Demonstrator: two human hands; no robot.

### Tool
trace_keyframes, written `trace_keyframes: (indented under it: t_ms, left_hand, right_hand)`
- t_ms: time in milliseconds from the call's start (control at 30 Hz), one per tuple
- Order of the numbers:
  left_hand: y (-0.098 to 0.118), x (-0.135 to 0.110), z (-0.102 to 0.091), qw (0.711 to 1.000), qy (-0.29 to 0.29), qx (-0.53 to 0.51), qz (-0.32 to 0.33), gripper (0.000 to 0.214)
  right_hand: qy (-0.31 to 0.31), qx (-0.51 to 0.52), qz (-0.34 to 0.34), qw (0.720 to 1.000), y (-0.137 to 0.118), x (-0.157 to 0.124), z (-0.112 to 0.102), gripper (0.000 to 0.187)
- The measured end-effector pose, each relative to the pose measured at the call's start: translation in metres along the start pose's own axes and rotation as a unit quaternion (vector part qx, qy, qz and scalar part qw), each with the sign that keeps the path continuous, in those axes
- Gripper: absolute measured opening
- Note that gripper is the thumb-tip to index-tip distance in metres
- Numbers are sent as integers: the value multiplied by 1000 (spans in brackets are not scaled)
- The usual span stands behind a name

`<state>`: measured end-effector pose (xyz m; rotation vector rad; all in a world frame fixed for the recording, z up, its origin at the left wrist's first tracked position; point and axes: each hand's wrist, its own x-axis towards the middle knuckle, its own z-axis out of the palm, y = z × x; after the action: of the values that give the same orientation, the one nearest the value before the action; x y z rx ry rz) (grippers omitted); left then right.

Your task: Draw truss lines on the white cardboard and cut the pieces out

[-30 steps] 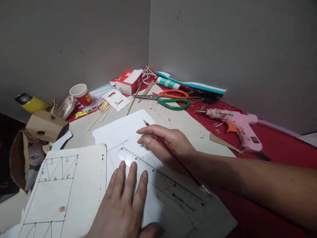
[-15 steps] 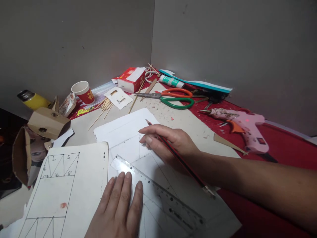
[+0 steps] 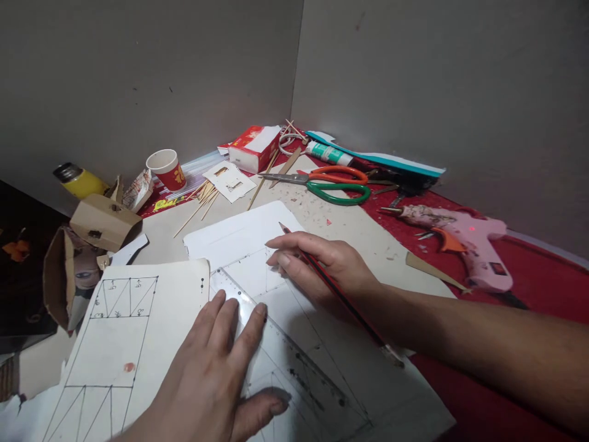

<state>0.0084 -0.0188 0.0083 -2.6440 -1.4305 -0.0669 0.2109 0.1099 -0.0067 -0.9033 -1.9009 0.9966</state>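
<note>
The left hand (image 3: 212, 367) hides part of the ruler (image 3: 281, 351), whose numerals blur.

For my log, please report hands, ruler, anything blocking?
Left hand on ruler; right hand holding pencil. Ruler on drawn sheet. Only left hand overlaps ruler.

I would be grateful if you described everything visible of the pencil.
The pencil is long and slim, striped red and black, seemingly wooden, with a sharpened dark tip and a paler, blurred back end. The right hand grips it aslant over the paper, tip pointing forward; whether the tip touches the paper is unclear.
</note>
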Motion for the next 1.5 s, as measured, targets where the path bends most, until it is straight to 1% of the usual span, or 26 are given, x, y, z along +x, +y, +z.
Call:
trace_keyframes:
  t_ms: [133,267,333,433,500,600,700,767,867,933,1000,1100,1167,1267,1333,1433,1500]
  left_hand:
    - [1,3,3,999,15,-41,-18,72]
    - [-3,5,5,996,-1,-86,-35,59]
    - [-5,5,7,995,-10,-86,-55,60]
    - [-10,5,8,994,-41,-71,-67,70]
    - [-13,4,5,992,-81,-82,-55,75]
    - [-15,3,-4,983,-138,-125,-11,79]
    - [-10,1,-14,971,-168,-169,31,82]
    - [-3,-1,-15,965,-166,-199,49,80]
    - [11,-3,-6,961,-125,-237,61,76]
    - [21,-5,3,963,-89,-250,47,76]
    - [29,-7,7,968,-67,-240,15,79]
    - [37,-10,1,982,-45,-180,-35,84]
    - [38,-12,-6,989,-34,-139,-48,75]
    - [38,-18,-13,990,-49,-121,-59,59]
    - [36,-24,-15,986,-65,-136,-77,58]
    - [33,-31,-17,974,-98,-157,-128,58]
    - [30,-33,-20,966,-119,-158,-167,52]
  right_hand:
    - [-2,-10,-16,1000,0,1,0,25]
    - [0,-13,-23,1000,0,2,0,26]
    - [2,-14,-23,1000,-1,1,0,26]
    - [8,-10,-27,1000,-2,0,1,26]
    - [9,-7,-31,999,-3,0,1,26]
    - [10,-4,-29,1000,-2,0,2,26]
    - [16,-8,-33,999,-2,0,2,27]
    - [18,-15,-37,999,-2,0,2,26]
    - [18,-13,-39,999,-1,0,1,26]
    - [19,-7,-42,999,0,0,1,25]
    - [20,-4,-48,999,0,0,0,24]
    - [21,1,-50,999,-1,0,0,21]
    - [19,2,-49,999,-1,0,0,21]
    - [11,-2,-51,999,-2,0,1,20]
    - [7,-1,-55,998,-1,-1,1,20]
    - [6,-2,-59,998,0,-2,0,20]
    - [3,-8,-61,998,1,-2,0,19]
